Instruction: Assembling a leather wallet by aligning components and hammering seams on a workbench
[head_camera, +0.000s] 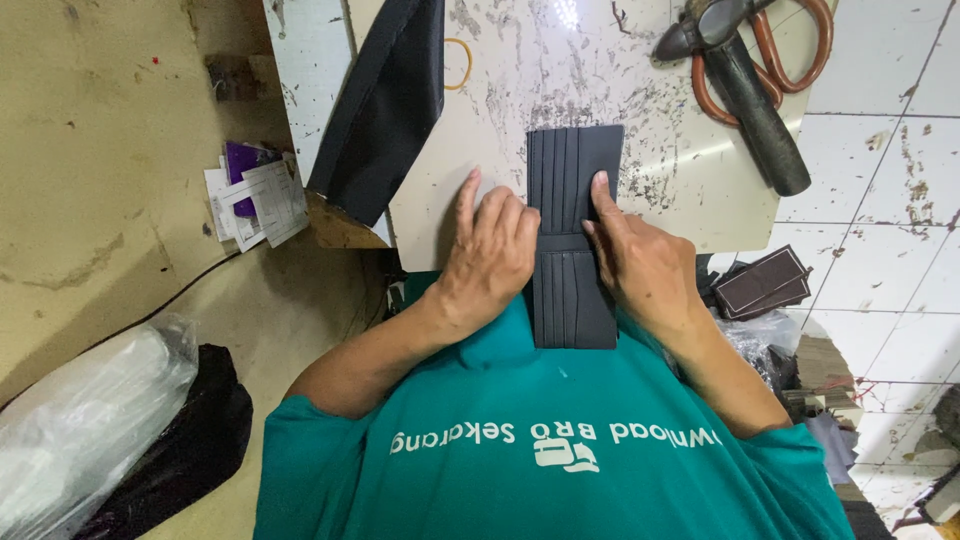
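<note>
the wallet (573, 235), a dark open bifold with rows of card slots, lies flat with its long axis running straight away from the person: the far half rests on the board (560, 90) and the near half hangs over the board's near edge, above the lap and the teal shirt (560, 440). its middle fold crosses at about the line where both hands meet it. the left hand (490, 262) sits just to the left of the wallet, palm down, its fingers curled against the left edge near the fold, with one finger stretched out over the bare board; it presses and steadies rather than clasps, and nothing is held inside it. the right hand (645, 265) lies on the wallet's right side, its forefinger laid along the right edge of the far half and the thumb tip touching the fold; it too pins the piece down and grasps nothing. so the wallet lies between the two hands, each about equally near, and both bear on its midline rather than its ends. a strip of black leather (385, 100) lies slantwise on the board's left corner, well apart from the hands, beside a rubber band (460, 62). a hammer (745, 85) and orange-handled scissors (775, 50) lie at the far right of the board, out of reach of either hand as placed. cut pieces (765, 283) sit on the tiled floor just right of the right wrist.
</note>
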